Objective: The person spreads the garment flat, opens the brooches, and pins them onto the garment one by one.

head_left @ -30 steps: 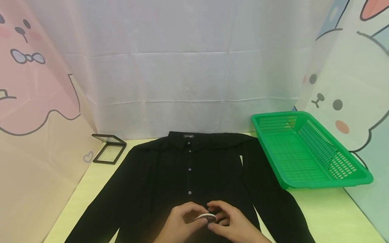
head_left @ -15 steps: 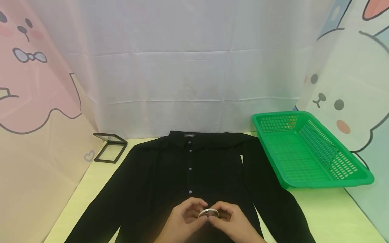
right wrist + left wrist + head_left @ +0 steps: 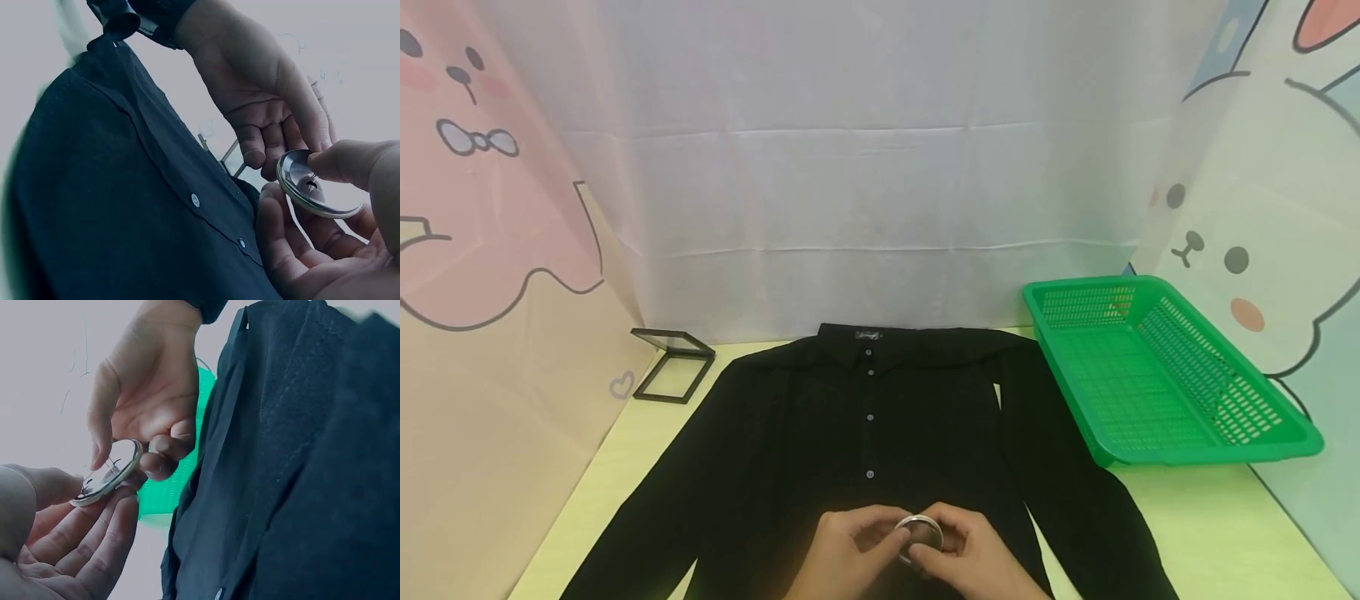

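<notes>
A round pin badge (image 3: 925, 533) with a shiny metal rim is held up between both hands, above the lower front of a black button-up shirt (image 3: 820, 417). Its silvery back, with a thin wire pin (image 3: 112, 465), shows in the left wrist view. My left hand (image 3: 850, 550) pinches the badge's left edge, thumb on the back and fingers beneath. From the other side my right hand (image 3: 973, 554) grips it likewise, its thumb (image 3: 337, 164) pressing on the back near the pin. The badge's front is hidden.
A green plastic basket (image 3: 1195, 457) stands at the right, near or over the shirt's sleeve. At the back left lies a thin black-framed case (image 3: 661, 397) with its lid raised. The shirt is spread on a pale yellow table (image 3: 602, 475); curtains hang behind and at the sides.
The badge has tipped from nearly edge-on to facing the head camera more. My right fingers have closed in on its right edge, and the thumbs have shifted on it. Shirt, basket and case stay put.
</notes>
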Available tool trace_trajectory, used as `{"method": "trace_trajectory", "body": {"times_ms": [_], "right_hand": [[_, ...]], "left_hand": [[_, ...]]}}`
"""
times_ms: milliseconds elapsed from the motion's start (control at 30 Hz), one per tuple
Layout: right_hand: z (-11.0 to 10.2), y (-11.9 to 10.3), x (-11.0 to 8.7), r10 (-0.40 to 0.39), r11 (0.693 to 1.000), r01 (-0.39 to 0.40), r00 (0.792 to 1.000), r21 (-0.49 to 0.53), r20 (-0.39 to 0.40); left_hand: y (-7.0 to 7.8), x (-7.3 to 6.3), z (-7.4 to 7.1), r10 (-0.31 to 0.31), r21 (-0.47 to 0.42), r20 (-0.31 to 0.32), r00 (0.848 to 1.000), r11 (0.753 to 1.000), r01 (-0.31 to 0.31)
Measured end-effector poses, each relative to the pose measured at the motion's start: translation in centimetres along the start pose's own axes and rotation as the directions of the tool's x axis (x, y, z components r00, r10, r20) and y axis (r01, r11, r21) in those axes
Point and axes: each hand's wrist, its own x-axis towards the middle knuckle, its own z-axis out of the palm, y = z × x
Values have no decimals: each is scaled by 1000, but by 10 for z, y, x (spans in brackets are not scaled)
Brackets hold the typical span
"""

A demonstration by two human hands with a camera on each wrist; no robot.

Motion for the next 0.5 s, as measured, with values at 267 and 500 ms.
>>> {"method": "trace_trajectory", "body": {"times_ms": [267,500], "right_hand": [[-2,-3,0,31,997,-34,998,-70,-54],[-4,-4,-1,19,998,-22,998,-61,-56]], "left_hand": [[0,-1,-2,-71,-20,48,996,997,72],[1,-1,-4,-152,-31,63,986,988,154]]}}
